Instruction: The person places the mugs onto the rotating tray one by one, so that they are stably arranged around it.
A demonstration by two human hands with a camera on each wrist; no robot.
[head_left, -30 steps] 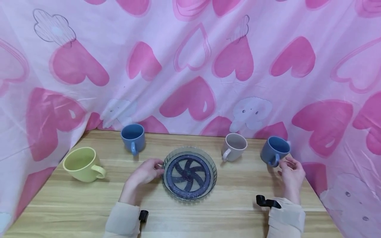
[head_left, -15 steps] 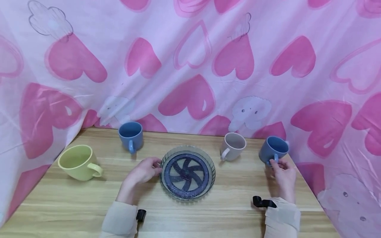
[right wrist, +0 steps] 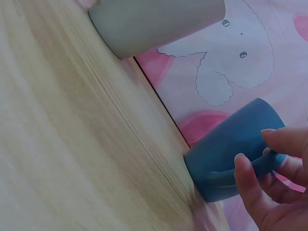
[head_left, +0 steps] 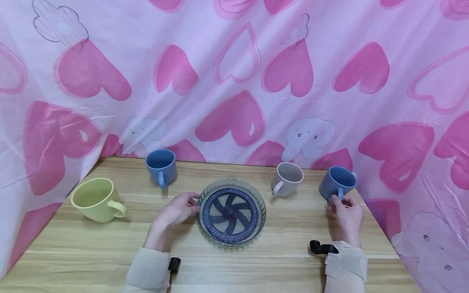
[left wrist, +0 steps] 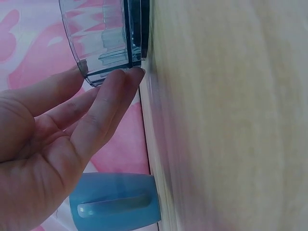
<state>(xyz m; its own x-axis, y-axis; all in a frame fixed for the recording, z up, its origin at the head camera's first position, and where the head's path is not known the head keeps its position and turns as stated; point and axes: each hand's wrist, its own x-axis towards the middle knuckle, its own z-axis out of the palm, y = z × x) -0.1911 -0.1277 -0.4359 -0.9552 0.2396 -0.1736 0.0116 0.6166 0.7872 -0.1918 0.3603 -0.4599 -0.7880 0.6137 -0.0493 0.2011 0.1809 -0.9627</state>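
A clear fluted glass bowl (head_left: 253, 189) with a dark purple pinwheel pattern at its bottom stands upright mid-table. My left hand (head_left: 178, 209) holds its left edge; in the left wrist view, bent fingertips (left wrist: 115, 79) meet the rim and side wall. At the far right of the table, my right hand (head_left: 348, 213) grips the handle of a blue mug (head_left: 331, 185). The right wrist view shows the thumb and fingers around that handle, with the mug (right wrist: 231, 144) standing on the tabletop. Part of the handle is hidden behind the fingers.
A grey-pink mug (head_left: 289, 181) stands between bowl and right-hand mug. At the back left is another blue mug (head_left: 163, 165), and a wide yellow-green cup (head_left: 97, 201) sits at the left. A pink heart-print curtain (head_left: 231, 81) hangs along the table's back and sides.
My right hand has moved left to the blue mug's handle and taken hold of it. The left hand stays at the bowl's edge. The head view has shifted slightly.
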